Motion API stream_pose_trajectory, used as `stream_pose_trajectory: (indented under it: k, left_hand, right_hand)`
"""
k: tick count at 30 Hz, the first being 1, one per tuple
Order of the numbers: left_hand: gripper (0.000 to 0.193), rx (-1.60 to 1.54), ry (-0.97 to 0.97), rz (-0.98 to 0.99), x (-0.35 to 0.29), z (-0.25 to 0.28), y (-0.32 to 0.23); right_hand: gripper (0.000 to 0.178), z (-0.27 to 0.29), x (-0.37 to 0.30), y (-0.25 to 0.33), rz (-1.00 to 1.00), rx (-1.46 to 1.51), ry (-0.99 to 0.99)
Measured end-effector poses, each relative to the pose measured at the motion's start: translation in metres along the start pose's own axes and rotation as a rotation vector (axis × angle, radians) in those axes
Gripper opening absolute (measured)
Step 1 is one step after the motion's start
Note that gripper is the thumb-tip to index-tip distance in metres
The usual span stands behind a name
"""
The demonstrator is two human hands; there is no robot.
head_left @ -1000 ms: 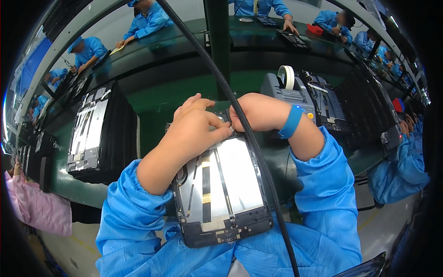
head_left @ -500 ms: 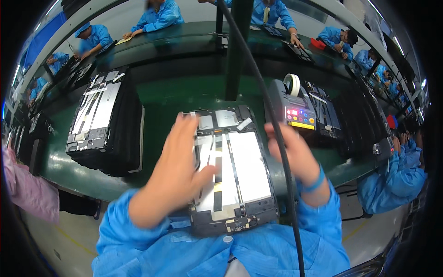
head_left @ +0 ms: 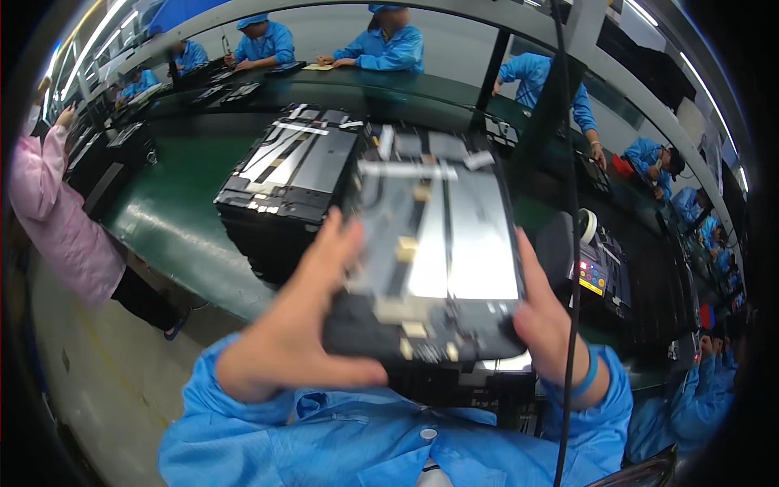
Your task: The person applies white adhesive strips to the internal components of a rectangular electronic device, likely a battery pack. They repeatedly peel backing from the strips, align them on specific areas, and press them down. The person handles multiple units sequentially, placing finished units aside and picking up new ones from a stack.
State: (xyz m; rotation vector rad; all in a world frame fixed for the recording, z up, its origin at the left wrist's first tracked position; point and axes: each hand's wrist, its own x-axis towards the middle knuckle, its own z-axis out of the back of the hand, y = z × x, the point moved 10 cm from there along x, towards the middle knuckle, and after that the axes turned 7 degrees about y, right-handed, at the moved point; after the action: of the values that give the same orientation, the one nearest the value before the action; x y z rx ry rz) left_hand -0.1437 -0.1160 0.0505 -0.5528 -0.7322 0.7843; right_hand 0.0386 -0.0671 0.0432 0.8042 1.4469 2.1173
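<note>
I hold an open tablet-like device (head_left: 434,243) flat in front of me, its inside facing up: silver battery panels, a dark frame and small tan patches. My left hand (head_left: 300,325) grips its left edge and near corner. My right hand (head_left: 544,312), with a blue wrist strap, clasps its right edge. Both forearms wear blue sleeves. The device is lifted off the green bench (head_left: 170,211) and blurred.
A stack of similar open devices (head_left: 284,174) stands on the bench to the left. A black box with coloured lights (head_left: 596,272) and a tape roll (head_left: 586,226) stand to the right. A black cable (head_left: 572,243) hangs down. A person in pink (head_left: 61,219) stands at left; several in blue work beyond.
The device has been lifted from low near my lap to higher and closer to the camera. My view has swung left, bringing the stack nearer the middle.
</note>
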Motion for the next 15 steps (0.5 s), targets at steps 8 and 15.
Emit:
stream_pose_trajectory:
  k: [8,15]
  left_hand:
    - [0.117,-0.211,-0.278,0.044,-0.001,0.164,0.077]
    - [0.089,-0.245,-0.377,0.161,-0.036,0.179,0.136]
  right_hand:
    - [0.088,-0.049,0.169,-0.002,0.196,0.045,0.111]
    - [0.095,-0.054,0.199,-0.046,-0.011,-0.292,0.073]
